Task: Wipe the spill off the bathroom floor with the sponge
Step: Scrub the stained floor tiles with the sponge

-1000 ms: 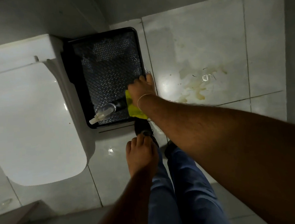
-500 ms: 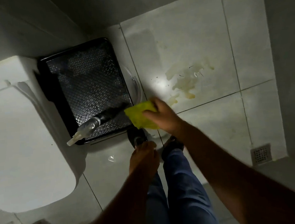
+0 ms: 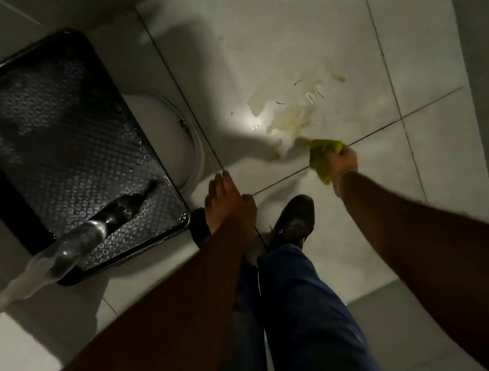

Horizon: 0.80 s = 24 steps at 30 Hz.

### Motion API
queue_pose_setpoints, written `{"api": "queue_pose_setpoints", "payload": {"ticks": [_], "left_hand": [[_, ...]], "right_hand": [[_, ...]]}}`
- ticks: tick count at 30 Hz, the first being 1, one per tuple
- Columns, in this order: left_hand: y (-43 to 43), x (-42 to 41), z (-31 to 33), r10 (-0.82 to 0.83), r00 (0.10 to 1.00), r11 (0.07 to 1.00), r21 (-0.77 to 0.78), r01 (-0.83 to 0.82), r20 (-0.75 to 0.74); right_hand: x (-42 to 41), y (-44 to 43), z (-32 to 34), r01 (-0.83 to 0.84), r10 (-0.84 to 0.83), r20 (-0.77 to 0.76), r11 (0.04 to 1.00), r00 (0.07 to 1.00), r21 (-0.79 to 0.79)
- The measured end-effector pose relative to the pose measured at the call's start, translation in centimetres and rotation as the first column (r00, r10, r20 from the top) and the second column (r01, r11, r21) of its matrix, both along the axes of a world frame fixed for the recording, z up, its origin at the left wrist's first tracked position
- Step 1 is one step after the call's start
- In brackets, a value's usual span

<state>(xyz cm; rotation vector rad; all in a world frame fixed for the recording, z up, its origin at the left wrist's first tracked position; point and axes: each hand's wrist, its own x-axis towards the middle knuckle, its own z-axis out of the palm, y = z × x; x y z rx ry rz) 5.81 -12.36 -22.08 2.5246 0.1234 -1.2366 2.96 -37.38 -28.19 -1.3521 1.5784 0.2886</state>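
Moved since a second ago: crumpled yellow-green sponge (image 3: pixel 322 156), earlier at the edge of the black textured plastic tray (image 3: pixel 66 153) at left of frame, now right of centre, down by the pale yellowish spill (image 3: pixel 293 110) on the white tiled floor (image 3: pixel 282 28). Means pickup done, wiping about to begin (spill looks untouched, full patch intact). Leading edge of sponge at the lower fringe of the spill, on the dark grout line; contact with floor likely, not certain from blur.

Right hand (image 3: pixel 342 163) closed tight around the sponge, fingers curled over it, sponge bunched and sticking out toward upper left of the fist. Left hand (image 3: pixel 228 204) at centre, flat and relaxed, fingers extended, holding nothing, apparently braced near the knee above a dark shoe (image 3: pixel 295 219). Clear plastic bottle with dark neck (image 3: pixel 93 231) lying across the tray's lower corner, lower left, untouched.
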Motion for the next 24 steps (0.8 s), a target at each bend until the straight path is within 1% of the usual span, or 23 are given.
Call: {"api": "queue_pose_setpoints", "payload": {"ticks": [2,3,4,5,6,7,8,10,11,12,14,15,16,17,18,19,20,21,22,23,24], "left_hand": [[-0.6,0.7,-3.8,-0.115,0.992,0.993,0.014,0.115,0.054],[-0.6,1.7,-4.4,-0.149,0.986,0.989,0.019,0.148,0.074],[-0.7,2.1,-6.5,-0.175,0.982,0.984,0.040,0.172,0.071],[-0.8,2.3,-8.8,-0.203,0.977,0.978,0.063,0.199,0.069],[-1.0,3.1,-9.5,-0.221,0.971,0.974,0.075,0.215,0.089],[-1.2,3.1,-11.3,-0.230,0.970,0.971,0.086,0.223,0.077],[-1.4,3.0,-12.9,-0.228,0.971,0.971,0.096,0.221,0.066],[-1.5,3.5,-14.4,-0.214,0.972,0.973,0.112,0.204,0.091],[-1.7,3.8,-15.4,-0.207,0.973,0.974,0.120,0.195,0.100],[-1.8,4.0,-15.4,-0.200,0.975,0.975,0.117,0.188,0.097],[-1.9,3.9,-16.5,-0.207,0.975,0.972,0.125,0.197,0.076],[-2.0,3.8,-16.7,-0.217,0.973,0.971,0.121,0.207,0.073],[-1.9,3.8,-17.0,-0.235,0.969,0.967,0.120,0.226,0.072],[-1.7,3.7,-17.0,-0.243,0.967,0.965,0.120,0.233,0.074],[-1.8,3.7,-17.1,-0.265,0.962,0.961,0.106,0.257,0.072],[-1.9,3.7,-17.3,-0.285,0.956,0.956,0.097,0.277,0.072],[-1.3,3.6,-17.4,-0.283,0.956,0.956,0.107,0.274,0.078],[-1.4,3.6,-17.5,-0.300,0.950,0.951,0.111,0.290,0.086],[-1.3,3.6,-17.6,-0.309,0.947,0.947,0.115,0.298,0.089],[-0.6,3.5,-17.8,-0.301,0.950,0.948,0.131,0.289,0.083],[-0.5,3.4,-18.0,-0.307,0.948,0.946,0.134,0.295,0.083]], "right_hand": [[1.5,-0.4,-2.0,0.008,0.014,0.110,0.982,0.994,-0.191],[2.8,-0.4,-1.4,-0.009,0.052,0.164,0.968,0.985,-0.252],[3.4,-0.4,-3.1,-0.031,0.083,0.177,0.959,0.981,-0.281],[3.9,-0.5,-5.1,-0.075,0.136,0.189,0.951,0.972,-0.299],[4.9,-0.6,-5.5,-0.154,0.217,0.187,0.940,0.958,-0.306],[4.7,-0.2,-7.2,-0.246,0.299,0.160,0.926,0.941,-0.285],[3.9,0.1,-9.4,-0.348,0.389,0.112,0.897,0.915,-0.275],[3.2,1.5,-11.1,-0.522,0.551,0.081,0.821,0.831,-0.231],[2.6,2.4,-12.8,-0.614,0.642,0.027,0.744,0.767,-0.263],[2.1,3.1,-13.4,-0.724,0.760,-0.018,0.613,0.650,-0.316],[0.4,4.9,-16.7,-0.847,0.896,-0.092,0.371,0.434,-0.382],[-0.6,5.9,-17.5,-0.890,0.934,-0.096,0.293,0.344,-0.349],[-1.7,6.9,-18.1,-0.920,0.957,-0.085,0.239,0.277,-0.310],[-2.4,7.8,-18.1,-0.937,0.975,-0.084,0.174,0.208,-0.304],[-3.4,8.0,-18.3,-0.946,0.984,-0.086,0.125,0.157,-0.299],[-4.2,7.5,-18.5,-0.947,0.993,-0.077,0.060,0.088,-0.315],[-4.6,6.8,-18.6,-0.937,0.998,-0.069,-0.037,-0.014,-0.348],[-5.0,5.4,-18.7,-0.930,0.994,-0.096,-0.089,-0.059,-0.356],[-5.2,3.8,-18.6,-0.931,0.991,-0.126,-0.093,-0.052,-0.352],[-5.0,2.6,-18.6,-0.944,0.990,-0.144,-0.051,-0.004,-0.326],[-4.8,1.0,-18.6,-0.955,0.976,-0.194,0.042,0.103,-0.292]]}}
